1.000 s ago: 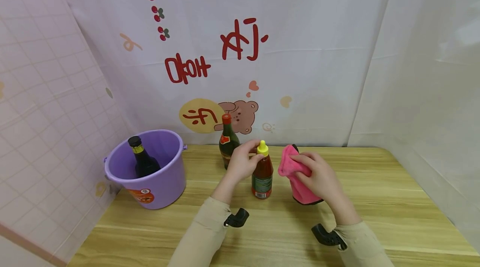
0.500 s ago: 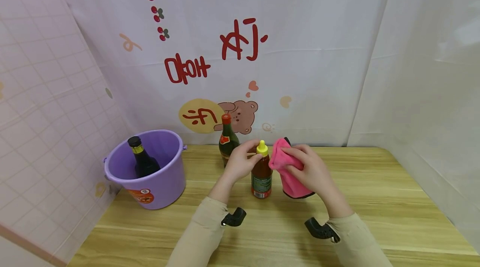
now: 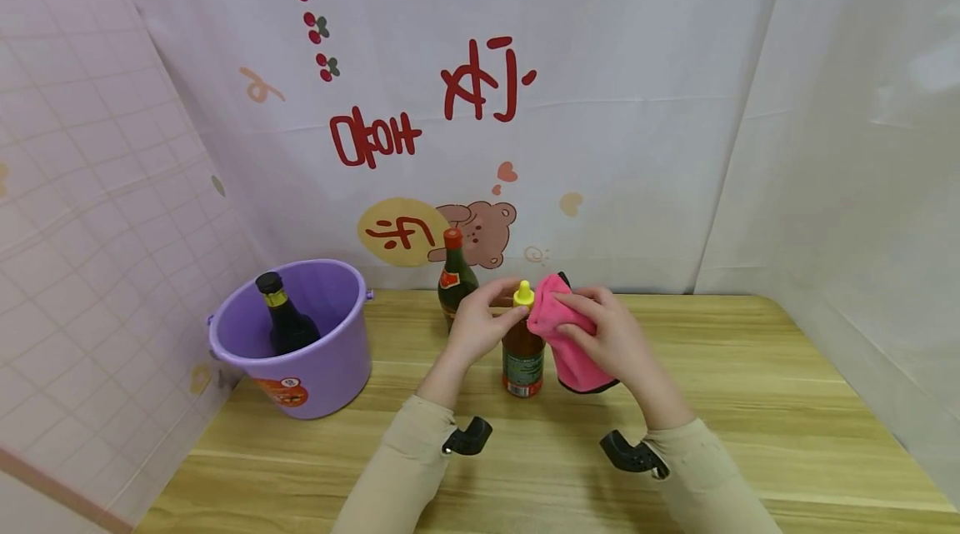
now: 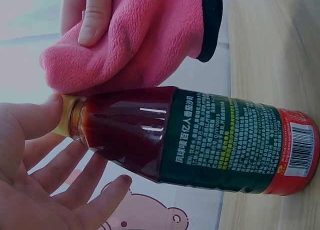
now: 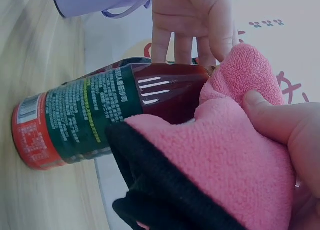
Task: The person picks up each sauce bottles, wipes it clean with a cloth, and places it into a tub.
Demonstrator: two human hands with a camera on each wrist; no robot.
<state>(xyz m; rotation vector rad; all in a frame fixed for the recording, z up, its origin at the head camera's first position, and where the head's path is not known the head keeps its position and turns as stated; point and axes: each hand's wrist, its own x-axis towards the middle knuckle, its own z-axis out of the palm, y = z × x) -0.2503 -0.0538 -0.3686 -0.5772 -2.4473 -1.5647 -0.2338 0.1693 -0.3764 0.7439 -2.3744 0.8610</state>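
A bottle of dark red sauce (image 3: pixel 522 363) with a yellow nozzle cap stands upright on the wooden table. Its green label and red base band show in the left wrist view. My left hand (image 3: pixel 477 321) pinches it at the cap and neck, thumb on the near side and fingers behind. In my right hand (image 3: pixel 617 342) is a bunched pink cloth (image 3: pixel 570 351) with black edging, gripped between thumb and fingers. The cloth (image 4: pixel 135 45) lies right at the bottle's shoulder and cap, and covers part of the neck in the right wrist view.
Behind my left hand stands a green glass bottle (image 3: pixel 454 277) with a red cap. At the left is a purple bucket (image 3: pixel 345 359) holding a dark bottle (image 3: pixel 289 321) with a black cap. A printed white curtain (image 3: pixel 637 184) hangs along the table's back edge.
My right hand has carried the pink cloth leftward, from beside the sauce bottle up to its neck. The left hand has kept its hold and the bottle stays put.
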